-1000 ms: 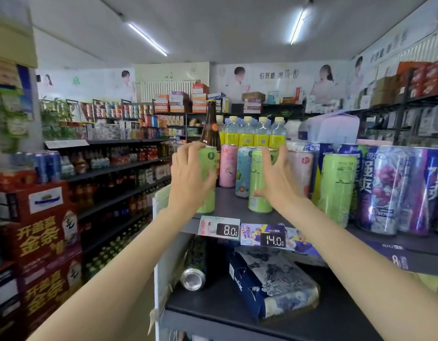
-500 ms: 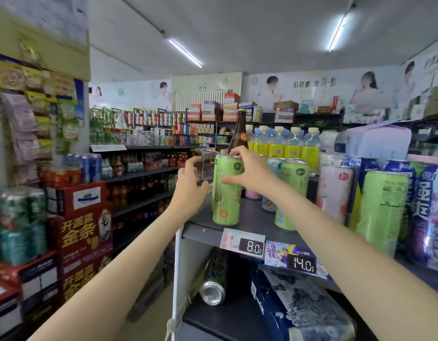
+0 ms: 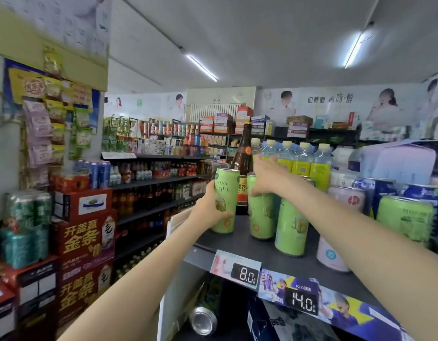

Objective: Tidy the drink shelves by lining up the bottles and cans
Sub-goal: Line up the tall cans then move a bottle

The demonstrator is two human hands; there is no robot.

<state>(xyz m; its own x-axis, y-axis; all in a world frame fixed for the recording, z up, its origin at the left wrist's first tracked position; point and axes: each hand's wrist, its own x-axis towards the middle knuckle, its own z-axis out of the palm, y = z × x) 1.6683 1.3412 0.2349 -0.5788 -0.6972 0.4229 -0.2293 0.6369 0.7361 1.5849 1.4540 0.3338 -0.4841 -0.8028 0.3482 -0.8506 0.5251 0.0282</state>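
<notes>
Head view — we are working at the left end of the top shelf (image 3: 237,244), both arms reaching in.

Our left hand (image 3: 208,207) is gripping the end can (image 3: 225,200), a green "RIO Light", fingers wrapped round its lower half; the can is standing upright near the shelf's left corner, just in front of a brown bottle (image 3: 243,166). Our right hand (image 3: 267,177) is curling over the top of the second can (image 3: 261,207), thumb on its near face, holding it by the upper part. That can is standing just right of the first, with a gap between them. A third can (image 3: 290,225), also green, is sitting further forward and to the right, close to the second; we cannot tell whether they are touching.

Progress, as we are judging it: the three green cans are upright and forming a rough diagonal, not yet a straight row — this group is partly done. To the right, a pink can (image 3: 332,252) is standing nearest the shelf edge, and another green can (image 3: 405,217) and blue cans (image 3: 375,190) are standing mixed and untouched. One can (image 3: 204,313) is lying on its side on the lower shelf. Yellow bottles (image 3: 301,161) at the back are looking fairly even. Most of the lining-up is remaining.
</notes>
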